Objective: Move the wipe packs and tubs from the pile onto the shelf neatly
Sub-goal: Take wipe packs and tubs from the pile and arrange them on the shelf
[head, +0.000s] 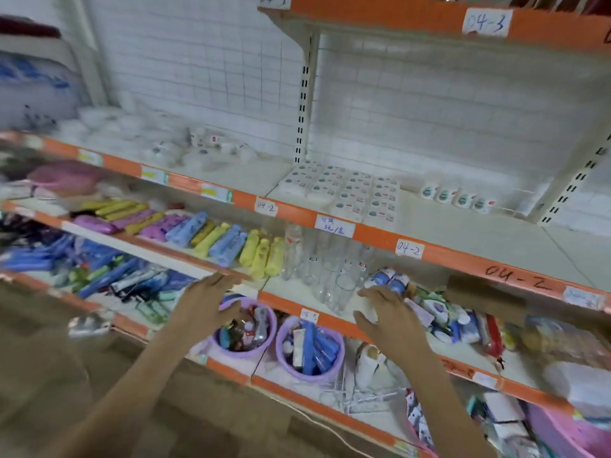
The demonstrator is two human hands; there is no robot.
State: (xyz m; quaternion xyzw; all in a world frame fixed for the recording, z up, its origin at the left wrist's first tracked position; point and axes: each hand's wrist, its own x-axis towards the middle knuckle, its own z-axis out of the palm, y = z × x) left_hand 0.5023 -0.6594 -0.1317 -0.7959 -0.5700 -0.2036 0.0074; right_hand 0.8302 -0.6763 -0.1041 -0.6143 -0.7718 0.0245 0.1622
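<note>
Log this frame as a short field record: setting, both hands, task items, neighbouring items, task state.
setting: store shelving with orange edge strips, handwritten labels such as 04-2
left hand: open, fingers spread, holding nothing, above a purple tub
right hand: open, reaching toward the jumbled pile of packs
pile: blue-and-white packs, loosely heaped on the middle shelf, right of the clear glasses
upper shelf: white packs in neat rows
task state: nothing in either grip; blur hides pack details
</note>
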